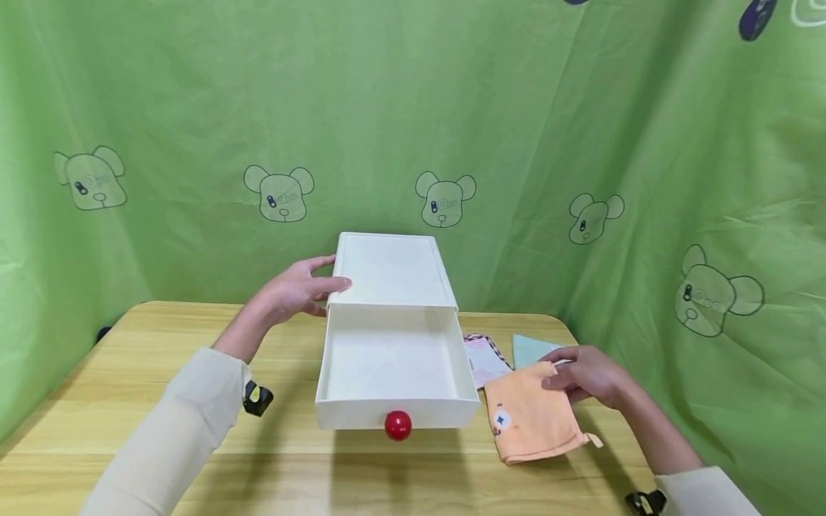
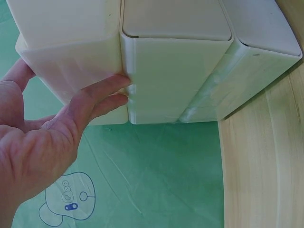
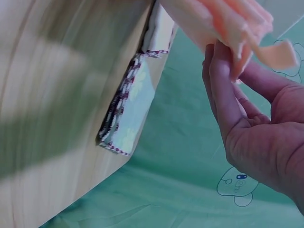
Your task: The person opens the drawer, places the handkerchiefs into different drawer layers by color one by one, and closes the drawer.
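Observation:
A white drawer cabinet [image 1: 393, 269] stands at the table's middle, and its top drawer [image 1: 396, 414] is pulled out, showing a bare white floor and a red ball knob [image 1: 398, 426] on the front. My left hand [image 1: 300, 290] rests against the cabinet's upper left edge, one digit on top and others along the side. In the left wrist view, that hand [image 2: 52, 128] touches the uppermost of three stacked units with fairly straight fingers. At right, my right hand [image 1: 590, 376] pinches an orange cloth [image 1: 532, 416] with a bear face and a small loop; it hangs folded above the table.
Behind the orange cloth lie a pale cloth with a dark striped edge [image 1: 484, 358] and a light mint cloth [image 1: 532, 349] on the wooden table [image 1: 284, 473]. A green curtain [image 1: 361, 107] with bear drawings surrounds the table's back and sides.

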A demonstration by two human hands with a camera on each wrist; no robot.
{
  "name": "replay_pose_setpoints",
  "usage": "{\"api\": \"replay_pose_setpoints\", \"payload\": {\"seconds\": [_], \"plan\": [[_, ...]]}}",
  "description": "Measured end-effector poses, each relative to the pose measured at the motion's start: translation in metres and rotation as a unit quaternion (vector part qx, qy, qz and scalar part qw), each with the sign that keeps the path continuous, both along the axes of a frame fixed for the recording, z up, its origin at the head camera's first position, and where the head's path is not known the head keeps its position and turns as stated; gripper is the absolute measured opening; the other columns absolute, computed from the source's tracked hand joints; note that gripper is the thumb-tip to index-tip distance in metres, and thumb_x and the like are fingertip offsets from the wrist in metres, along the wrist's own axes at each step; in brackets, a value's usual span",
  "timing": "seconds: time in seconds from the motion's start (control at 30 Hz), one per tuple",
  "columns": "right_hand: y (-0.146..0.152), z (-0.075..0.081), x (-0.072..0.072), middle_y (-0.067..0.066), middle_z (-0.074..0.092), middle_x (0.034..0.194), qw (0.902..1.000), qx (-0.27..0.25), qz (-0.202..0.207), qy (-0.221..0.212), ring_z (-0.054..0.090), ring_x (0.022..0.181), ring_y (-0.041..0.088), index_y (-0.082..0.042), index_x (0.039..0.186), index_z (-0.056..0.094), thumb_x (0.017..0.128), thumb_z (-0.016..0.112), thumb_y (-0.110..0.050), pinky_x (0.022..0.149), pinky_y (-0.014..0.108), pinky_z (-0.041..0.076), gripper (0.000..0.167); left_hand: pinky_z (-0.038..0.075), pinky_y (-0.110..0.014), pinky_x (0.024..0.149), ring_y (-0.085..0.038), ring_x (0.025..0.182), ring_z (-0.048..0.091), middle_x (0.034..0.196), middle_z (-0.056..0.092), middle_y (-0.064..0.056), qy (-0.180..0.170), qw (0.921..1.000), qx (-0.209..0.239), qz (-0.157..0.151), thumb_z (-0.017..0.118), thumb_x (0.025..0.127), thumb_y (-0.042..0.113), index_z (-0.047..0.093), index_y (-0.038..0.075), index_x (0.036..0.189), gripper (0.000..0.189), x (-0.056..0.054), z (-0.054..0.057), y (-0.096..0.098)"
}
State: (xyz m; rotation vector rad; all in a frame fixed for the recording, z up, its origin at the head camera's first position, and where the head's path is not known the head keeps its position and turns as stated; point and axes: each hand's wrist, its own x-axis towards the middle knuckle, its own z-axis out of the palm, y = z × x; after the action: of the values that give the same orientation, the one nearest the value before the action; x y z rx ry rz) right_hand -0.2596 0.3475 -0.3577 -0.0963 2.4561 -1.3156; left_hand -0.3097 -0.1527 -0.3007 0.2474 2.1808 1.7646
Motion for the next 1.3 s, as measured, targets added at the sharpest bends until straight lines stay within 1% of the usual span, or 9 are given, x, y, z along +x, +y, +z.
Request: {"api": "replay_pose_setpoints", "payload": {"seconds": [0.17, 0.4, 0.53, 0.73, 0.9, 1.03, 1.13, 1.2, 1.3], "plan": [[-0.002, 0.008, 0.001, 0.023, 0.073, 0.108, 0.9998, -0.015, 0.013, -0.004, 0.076, 0.087, 0.030, 0.021, 0.139, 0.042, 0.089, 0.071, -0.004, 0.077, 0.044, 0.066, 0.063, 0.060, -0.045, 0.095, -0.038, 0.124, 0.062, 0.145, 0.055, -0.024, -0.001, 1.0000, 0.003, 0.001, 0.067, 0.098, 0.022, 0.005, 0.014, 0.165, 0.092, 0.000, 0.001, 0.001], [-0.006, 0.019, 0.002, 0.019, 0.074, 0.108, 0.9996, -0.018, 0.023, 0.004, 0.075, 0.087, 0.027, 0.019, 0.140, 0.044, 0.090, 0.072, -0.006, 0.078, 0.043, 0.066, 0.062, 0.061, -0.045, 0.094, -0.037, 0.122, 0.063, 0.143, 0.057, -0.021, -0.007, 0.9999, 0.000, 0.009, 0.068, 0.098, 0.021, 0.006, 0.016, 0.165, 0.091, 0.000, 0.000, 0.001], [-0.010, 0.027, 0.002, 0.020, 0.073, 0.109, 0.9995, -0.017, 0.024, 0.011, 0.075, 0.087, 0.028, 0.018, 0.140, 0.044, 0.089, 0.073, -0.006, 0.078, 0.043, 0.066, 0.063, 0.061, -0.045, 0.094, -0.037, 0.122, 0.063, 0.143, 0.057, -0.022, -0.004, 1.0000, -0.001, 0.007, 0.068, 0.097, 0.022, 0.006, 0.015, 0.165, 0.092, 0.001, 0.000, 0.002], [-0.015, 0.041, 0.005, 0.023, 0.071, 0.116, 0.9993, 0.008, 0.023, 0.027, 0.074, 0.094, 0.029, 0.015, 0.142, 0.045, 0.088, 0.075, -0.010, 0.083, 0.042, 0.065, 0.066, 0.060, -0.045, 0.096, -0.037, 0.124, 0.062, 0.143, 0.057, -0.022, -0.008, 0.9999, -0.001, 0.007, 0.069, 0.097, 0.022, 0.006, 0.016, 0.165, 0.093, 0.001, 0.001, 0.001], [-0.021, 0.050, 0.007, 0.027, 0.067, 0.124, 0.9990, 0.013, 0.002, 0.043, 0.074, 0.096, 0.029, 0.012, 0.144, 0.045, 0.089, 0.074, -0.010, 0.086, 0.042, 0.064, 0.065, 0.060, -0.045, 0.096, -0.037, 0.124, 0.062, 0.144, 0.056, -0.023, -0.005, 1.0000, 0.000, 0.006, 0.068, 0.097, 0.022, 0.005, 0.015, 0.165, 0.093, 0.000, 0.001, 0.001], [-0.026, 0.059, 0.009, 0.034, 0.058, 0.134, 0.9977, 0.029, -0.013, 0.059, 0.073, 0.099, 0.028, 0.011, 0.146, 0.042, 0.090, 0.074, -0.014, 0.089, 0.040, 0.063, 0.069, 0.060, -0.046, 0.097, -0.038, 0.124, 0.061, 0.145, 0.055, -0.024, -0.002, 1.0000, 0.001, 0.002, 0.068, 0.098, 0.022, 0.004, 0.014, 0.164, 0.093, -0.002, -0.001, 0.000], [-0.028, 0.068, 0.010, 0.034, 0.055, 0.139, 0.9961, 0.049, -0.015, 0.072, 0.072, 0.104, 0.028, 0.009, 0.147, 0.042, 0.091, 0.074, -0.019, 0.091, 0.040, 0.062, 0.071, 0.059, -0.046, 0.098, -0.039, 0.126, 0.060, 0.145, 0.054, -0.024, 0.000, 1.0000, 0.000, 0.001, 0.068, 0.098, 0.022, 0.003, 0.013, 0.164, 0.093, -0.002, -0.001, 0.000], [-0.030, 0.075, 0.010, 0.032, 0.055, 0.140, 0.9944, 0.063, -0.015, 0.084, 0.071, 0.106, 0.028, 0.007, 0.147, 0.044, 0.091, 0.074, -0.023, 0.093, 0.040, 0.062, 0.070, 0.059, -0.046, 0.098, -0.040, 0.127, 0.059, 0.146, 0.054, -0.024, 0.000, 1.0000, -0.001, 0.001, 0.067, 0.098, 0.023, 0.004, 0.013, 0.164, 0.093, -0.001, -0.001, 0.000], [-0.034, 0.085, 0.010, 0.030, 0.058, 0.138, 0.9931, 0.070, -0.016, 0.093, 0.071, 0.108, 0.029, 0.004, 0.146, 0.047, 0.091, 0.075, -0.026, 0.093, 0.040, 0.061, 0.069, 0.059, -0.046, 0.098, -0.039, 0.126, 0.060, 0.145, 0.055, -0.024, 0.001, 1.0000, -0.002, 0.003, 0.068, 0.098, 0.023, 0.004, 0.014, 0.164, 0.093, -0.001, 0.000, 0.000]]}}
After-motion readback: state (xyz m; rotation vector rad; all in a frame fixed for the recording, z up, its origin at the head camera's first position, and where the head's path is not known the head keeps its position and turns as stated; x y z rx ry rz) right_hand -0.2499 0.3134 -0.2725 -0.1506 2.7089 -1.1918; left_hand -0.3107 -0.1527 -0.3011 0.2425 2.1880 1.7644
